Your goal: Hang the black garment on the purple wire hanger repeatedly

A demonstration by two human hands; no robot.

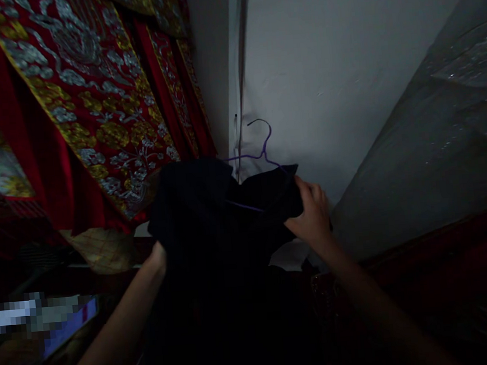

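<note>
A dark garment (205, 230) hangs in the middle of the view on a purple wire hanger (265, 150), whose hook points up in front of the pale wall. Part of the hanger's lower bar shows through the neck opening. My right hand (312, 208) grips the garment at its right shoulder, with the thumb on the near side and the fingers curled behind. At the garment's left side is my left hand (159, 256); cloth covers its fingers, so their grip is hidden. The garment's lower part merges into deep shadow.
Red cloth embroidered in gold and silver (106, 103) hangs at the upper left. A pale wall (315, 75) stands behind the hanger. Shiny plastic sheeting (444, 116) covers something on the right. At lower left lies a lit screen (72, 328), partly blurred out.
</note>
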